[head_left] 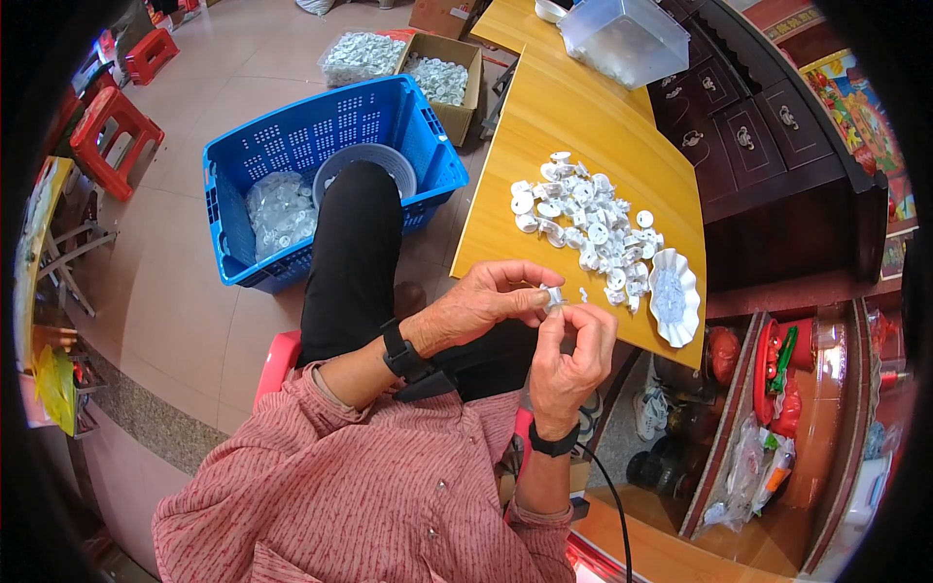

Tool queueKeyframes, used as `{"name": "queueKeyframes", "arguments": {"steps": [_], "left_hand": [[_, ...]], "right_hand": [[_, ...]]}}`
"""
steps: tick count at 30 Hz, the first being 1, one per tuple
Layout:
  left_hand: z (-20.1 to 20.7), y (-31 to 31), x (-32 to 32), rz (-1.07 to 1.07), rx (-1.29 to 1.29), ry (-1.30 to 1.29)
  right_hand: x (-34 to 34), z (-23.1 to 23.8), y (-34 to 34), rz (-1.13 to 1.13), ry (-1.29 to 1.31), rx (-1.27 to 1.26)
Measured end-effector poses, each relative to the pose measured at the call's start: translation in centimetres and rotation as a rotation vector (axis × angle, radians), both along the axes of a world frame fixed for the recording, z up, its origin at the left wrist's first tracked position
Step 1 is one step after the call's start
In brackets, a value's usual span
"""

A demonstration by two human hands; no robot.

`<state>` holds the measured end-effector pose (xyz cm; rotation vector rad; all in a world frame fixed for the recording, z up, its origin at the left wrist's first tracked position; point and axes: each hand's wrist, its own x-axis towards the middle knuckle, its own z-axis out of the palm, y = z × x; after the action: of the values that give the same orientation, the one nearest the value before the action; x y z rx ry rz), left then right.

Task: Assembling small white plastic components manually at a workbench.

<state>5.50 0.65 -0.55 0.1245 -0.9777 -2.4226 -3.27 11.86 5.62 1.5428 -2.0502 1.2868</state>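
Between my two hands, just off the near edge of the wooden table (486, 225), is a small white plastic part (552, 295). My left hand (496, 303) pinches it between thumb and fingers. From the other side, the thumb and fingertips of my right hand (573, 352) press together at the same part; whether they hold a second, smaller piece is too small to tell. A heap of similar white round plastic parts (595, 225) lies on the table beyond my hands. Right of the heap sits a white scalloped dish (688, 303) with small clear pieces in it.
On the floor at left, a blue plastic crate (292, 126) holds a bagged lot of parts and a grey round basket (400, 167). Behind it stands a cardboard box (466, 117) of white parts. A clear plastic bin (632, 39) rests at the table's far end, beside a dark cabinet (768, 126).
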Motion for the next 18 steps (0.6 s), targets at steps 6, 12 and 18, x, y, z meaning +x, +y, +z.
{"name": "queueKeyframes", "arguments": {"steps": [6,12,18], "left_hand": [[-0.08,-0.02,-0.06,-0.007,-0.009,-0.001],[0.13,-0.03,0.04,0.005,-0.016,-0.022],[0.11,-0.03,0.00,0.005,-0.012,-0.041]], "right_hand": [[-0.07,-0.07,-0.02,0.010,-0.029,-0.002],[0.01,-0.02,-0.03,0.008,-0.028,0.008],[0.07,-0.18,-0.08,0.018,-0.048,0.014]]}}
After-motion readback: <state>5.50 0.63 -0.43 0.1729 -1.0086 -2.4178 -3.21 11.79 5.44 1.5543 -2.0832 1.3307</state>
